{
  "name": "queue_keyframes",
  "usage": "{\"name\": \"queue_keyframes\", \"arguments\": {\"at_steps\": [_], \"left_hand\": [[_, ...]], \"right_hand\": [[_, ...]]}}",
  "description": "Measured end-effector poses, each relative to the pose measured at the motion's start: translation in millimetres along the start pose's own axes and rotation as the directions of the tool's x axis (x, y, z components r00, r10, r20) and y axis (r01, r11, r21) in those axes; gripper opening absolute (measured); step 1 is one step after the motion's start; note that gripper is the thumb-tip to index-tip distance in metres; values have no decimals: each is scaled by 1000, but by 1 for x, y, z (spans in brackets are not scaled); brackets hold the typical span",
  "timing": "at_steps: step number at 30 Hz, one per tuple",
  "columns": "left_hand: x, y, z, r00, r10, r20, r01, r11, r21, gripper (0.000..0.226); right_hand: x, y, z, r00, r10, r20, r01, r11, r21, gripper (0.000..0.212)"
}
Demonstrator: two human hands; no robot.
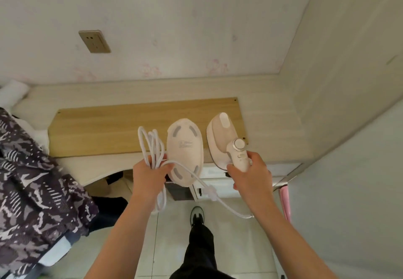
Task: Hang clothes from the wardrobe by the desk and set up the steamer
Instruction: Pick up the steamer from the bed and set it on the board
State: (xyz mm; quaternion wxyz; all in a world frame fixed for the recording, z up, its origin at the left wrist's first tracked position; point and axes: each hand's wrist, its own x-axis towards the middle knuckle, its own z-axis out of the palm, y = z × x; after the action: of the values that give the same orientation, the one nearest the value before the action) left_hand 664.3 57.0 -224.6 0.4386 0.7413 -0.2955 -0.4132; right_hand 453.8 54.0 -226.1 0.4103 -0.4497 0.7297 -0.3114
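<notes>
Right hand [248, 174]: fingers closed around the handle of the steamer [224, 141], thumb on the near left side, remaining fingers curled round the right. Steamer head points away from the person, pale pink-cream body with a round dial at the top of the handle. It is held above the bench [87, 165] near its front edge; cannot tell whether its base touches the surface.

Left hand [150, 169]: fingers closed on a bundle of white cord [152, 145] and gripping the edge of the steamer base [185, 150], which is turned so that its underside, with grey pads and a printed label, faces the camera. Cord loops stand up above the fingers; one strand runs across the base and down to the right, passing under the right forearm. Another loop hangs below the left wrist.

Both forearms bare, extended forward, hands side by side and apart.

A light wooden board [109, 130] lies on the bench behind the hands. Wall socket [94, 41] on the wall above left. Patterned dark garment [32, 180] at left. Wardrobe panel [349, 82] at right.
</notes>
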Motion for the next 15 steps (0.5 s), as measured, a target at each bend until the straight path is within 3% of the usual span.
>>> {"name": "queue_keyframes", "arguments": {"at_steps": [8, 15], "left_hand": [[123, 54, 18, 995, -38, 92, 32, 998, 63, 10], [193, 56, 37, 977, -134, 166, 111, 983, 143, 15]], "right_hand": [[96, -62, 45, 998, 5, -55, -6, 1000, -22, 45], [144, -85, 65, 994, 74, -82, -79, 995, -65, 48]]}}
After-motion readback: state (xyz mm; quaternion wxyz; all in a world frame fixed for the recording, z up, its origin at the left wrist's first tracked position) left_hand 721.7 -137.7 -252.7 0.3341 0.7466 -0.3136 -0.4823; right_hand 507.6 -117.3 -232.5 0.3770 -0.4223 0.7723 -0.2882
